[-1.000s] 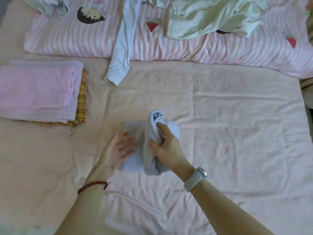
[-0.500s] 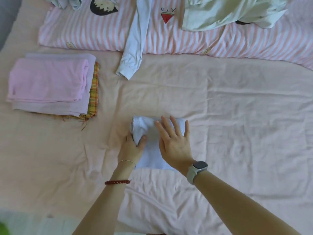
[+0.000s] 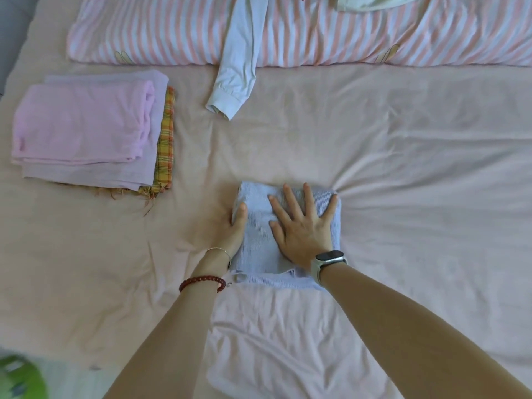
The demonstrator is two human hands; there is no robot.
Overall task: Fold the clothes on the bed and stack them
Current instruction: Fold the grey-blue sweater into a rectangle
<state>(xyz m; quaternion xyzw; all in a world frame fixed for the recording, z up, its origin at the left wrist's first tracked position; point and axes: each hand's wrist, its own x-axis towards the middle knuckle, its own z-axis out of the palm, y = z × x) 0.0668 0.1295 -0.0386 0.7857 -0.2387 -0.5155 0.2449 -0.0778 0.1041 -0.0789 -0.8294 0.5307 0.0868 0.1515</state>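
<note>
From my remote seat I read this as the tail end of a fold. The pale blue garment [image 3: 259,240] sits low-centre of the frame on the pink bed sheet [image 3: 403,156], already down to a compact rectangle. The right hand [image 3: 302,226] lies flat on top of it, fingers straight and spread apart, palm down; I'd say that's to squash air out and set the creases so the bundle won't spring open. The left hand [image 3: 234,228] is at the bundle's left edge, thumb on top of the cloth; the other fingers look tucked under or against the side, but I can't tell for sure, nor whether it's truly gripping. Prob. it's bracing that edge, maybe ready to scoop under for a lift. A loose strip of the same fabric pokes out at the near edge by the wrists, so the fold isn't perfectly tidy. Upper left of the frame is the stack [image 3: 86,128]: pink piece on top, lilac below, a plaid one at the bottom w/ its fringe showing. It's well apart from the bundle, which keeps centre space free for folding. Across the top runs a striped quilt [image 3: 345,38] w/ a light blue sleeve [image 3: 236,76] trailing off it onto the sheet, and a pale item at the top edge, so more clothes remain. Next, I'd guess, the bundle goes onto the stack.
</note>
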